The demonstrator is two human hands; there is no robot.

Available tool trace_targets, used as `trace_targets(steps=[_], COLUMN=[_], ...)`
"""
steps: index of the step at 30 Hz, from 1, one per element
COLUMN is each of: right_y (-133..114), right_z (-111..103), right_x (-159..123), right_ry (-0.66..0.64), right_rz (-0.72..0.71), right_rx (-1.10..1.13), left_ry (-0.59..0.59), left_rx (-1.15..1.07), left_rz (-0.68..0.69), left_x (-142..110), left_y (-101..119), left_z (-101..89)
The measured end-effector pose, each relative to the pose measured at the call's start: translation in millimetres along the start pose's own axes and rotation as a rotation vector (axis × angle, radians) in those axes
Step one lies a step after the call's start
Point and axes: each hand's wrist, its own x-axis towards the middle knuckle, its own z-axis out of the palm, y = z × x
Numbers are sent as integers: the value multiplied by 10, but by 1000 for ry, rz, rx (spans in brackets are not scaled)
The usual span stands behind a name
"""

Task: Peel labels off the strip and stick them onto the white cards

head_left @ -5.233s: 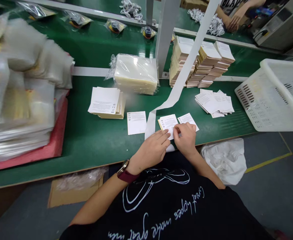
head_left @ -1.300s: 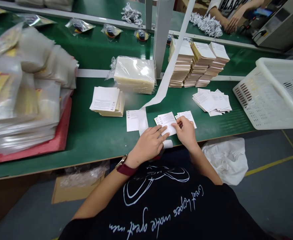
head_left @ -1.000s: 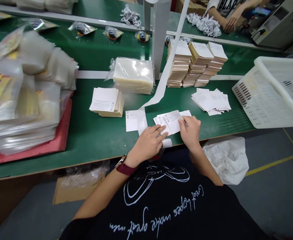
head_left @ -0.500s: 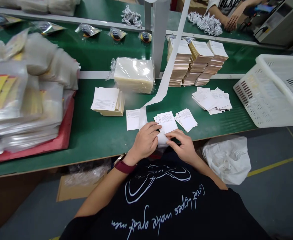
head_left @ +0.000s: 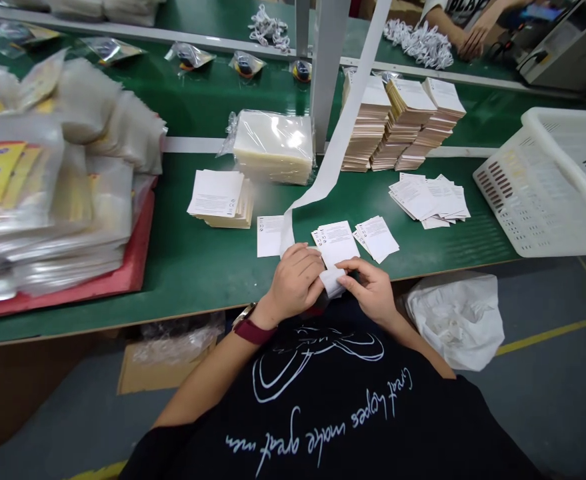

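My left hand [head_left: 295, 283] and my right hand [head_left: 370, 290] meet at the table's front edge, their fingers closed on the end of a long white paper strip [head_left: 331, 282]. The strip climbs across the green table past a single printed white card [head_left: 271, 235]. Just above my hands lies a small stack of printed cards [head_left: 336, 243], and a fanned group of cards [head_left: 377, 239] sits to its right. Farther back are a squared stack of cards [head_left: 217, 197], a loose spread of cards [head_left: 427, 198] and several tall card stacks [head_left: 403, 123].
A plastic-wrapped block of sheets [head_left: 273, 147] stands behind the cards. Bagged packs [head_left: 47, 193] pile on a red board at the left, and a white plastic crate [head_left: 547, 187] sits at the right. A metal post [head_left: 327, 67] rises mid-table. A co-worker's hand [head_left: 473, 45] rests beyond it.
Both hands have left the cards and come together lower down on the strip's end. The cards now lie apart in two groups. My view has shifted slightly.
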Motion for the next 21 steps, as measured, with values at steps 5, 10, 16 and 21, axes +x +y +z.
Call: trace_targets(steps=[5, 10, 16, 21], right_y=[2, -5, 37, 168], right_z=[46, -21, -195, -197], right_x=[9, -4, 128, 373], right_ry=[104, 301, 495, 321], right_rz=[-227, -404, -203, -15], right_rx=[-202, -350, -321, -321], left_ry=[-49, -114, -167, -186], left_rx=[17, 26, 21, 53], left_rz=[-60, -148, -94, 1], left_x=[28, 37, 28, 24], left_y=[7, 1, 14, 33], left_z=[15, 31, 19, 14])
